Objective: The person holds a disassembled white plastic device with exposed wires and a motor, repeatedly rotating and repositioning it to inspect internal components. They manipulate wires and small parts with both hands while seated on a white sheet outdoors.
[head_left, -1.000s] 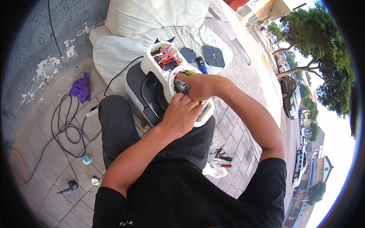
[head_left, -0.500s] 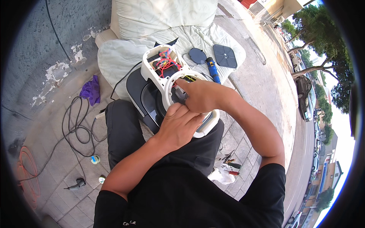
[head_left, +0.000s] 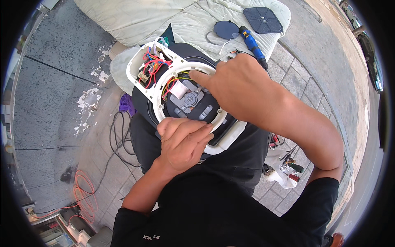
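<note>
An opened-up appliance with a white plastic frame [head_left: 157, 99] rests across my lap. Its ring surrounds a dark round base with a grey metal disc [head_left: 190, 98] at its middle. Red and yellow wires run along the inside. Joined to the ring's far left is a white box-shaped section packed with red and blue wires [head_left: 153, 66]. My left hand [head_left: 181, 142] is closed over the near rim. On the far right side my right hand [head_left: 242, 84] grips the rim, one digit reaching inside beside a yellow wire; its other fingertips are hidden.
A pale quilted cushion [head_left: 181, 20] lies ahead, bearing a blue power screwdriver [head_left: 252, 44], a round dark cover [head_left: 226, 30] and a square dark panel [head_left: 263, 19]. Hand tools [head_left: 294, 168] lie on the paving at right. Black cable [head_left: 117, 138] and orange cord [head_left: 84, 191] lie at left.
My hands have moved apart, uncovering the metal disc inside the ring. The view has shifted, and the appliance now appears turned more face-on.
</note>
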Tool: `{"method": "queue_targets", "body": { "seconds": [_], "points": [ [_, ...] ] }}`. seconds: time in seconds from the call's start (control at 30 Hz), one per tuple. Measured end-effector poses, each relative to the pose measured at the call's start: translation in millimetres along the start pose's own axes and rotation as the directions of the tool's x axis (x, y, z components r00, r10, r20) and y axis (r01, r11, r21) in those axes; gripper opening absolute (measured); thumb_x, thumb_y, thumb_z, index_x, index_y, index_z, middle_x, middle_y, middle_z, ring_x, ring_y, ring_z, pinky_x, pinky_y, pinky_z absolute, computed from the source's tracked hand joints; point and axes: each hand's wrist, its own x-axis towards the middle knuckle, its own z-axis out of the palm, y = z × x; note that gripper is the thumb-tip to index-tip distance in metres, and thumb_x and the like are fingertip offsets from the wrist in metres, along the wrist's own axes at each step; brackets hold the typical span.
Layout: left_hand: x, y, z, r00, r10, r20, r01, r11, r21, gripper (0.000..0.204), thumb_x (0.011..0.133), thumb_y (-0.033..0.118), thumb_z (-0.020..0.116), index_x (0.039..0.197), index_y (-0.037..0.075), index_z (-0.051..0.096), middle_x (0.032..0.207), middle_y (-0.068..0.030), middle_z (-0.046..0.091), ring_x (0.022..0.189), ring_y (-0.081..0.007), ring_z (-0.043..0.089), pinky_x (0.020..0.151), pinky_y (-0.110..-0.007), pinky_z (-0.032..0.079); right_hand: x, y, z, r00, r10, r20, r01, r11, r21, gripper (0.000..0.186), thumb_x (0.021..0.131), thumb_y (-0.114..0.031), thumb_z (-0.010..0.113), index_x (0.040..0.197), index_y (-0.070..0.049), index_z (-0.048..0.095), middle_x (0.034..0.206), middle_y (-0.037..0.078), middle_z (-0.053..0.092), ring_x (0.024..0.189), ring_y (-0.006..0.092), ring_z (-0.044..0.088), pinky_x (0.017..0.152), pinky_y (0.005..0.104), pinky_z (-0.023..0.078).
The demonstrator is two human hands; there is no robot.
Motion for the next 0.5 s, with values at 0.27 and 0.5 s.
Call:
{"method": "queue_targets", "body": {
  "seconds": [0.27, 0.5],
  "points": [
    [7, 9, -6, 0.993, -0.033, 0.110, 0.022, 0.995, 0.101, 0.034, 0.073, 0.010, 0.089, 0.105, 0.010, 0.078, 0.103, -0.0006, 0.073, 0.093, -0.0193, 0.064, 0.087, -0.036, 0.039, 8, 14, -5, 0.968, -0.115, 0.222, 0.097, 0.991, 0.092, 0.062, 0.077, -0.020, 0.082, 0.135, -0.008, 0.064, 0.077, -0.004, 0.068, 0.078, 0.0155, 0.073, 0.061, 0.0290, 0.047],
    [12, 5, -15, 0.968, -0.039, 0.247, 0.011, 0.993, 0.113, 0.040, 0.074, 0.014, 0.090, 0.110, 0.012, 0.073, 0.112, -0.0018, 0.073, 0.099, -0.0230, 0.064, 0.088, -0.039, 0.041, -8, 33, 28, 0.986, -0.150, -0.077, 0.166, 0.935, 0.312, 0.046, 0.073, -0.014, 0.082, 0.116, -0.004, 0.071, 0.087, 0.003, 0.066, 0.080, 0.0207, 0.071, 0.060, 0.0325, 0.049]
  ]
}}
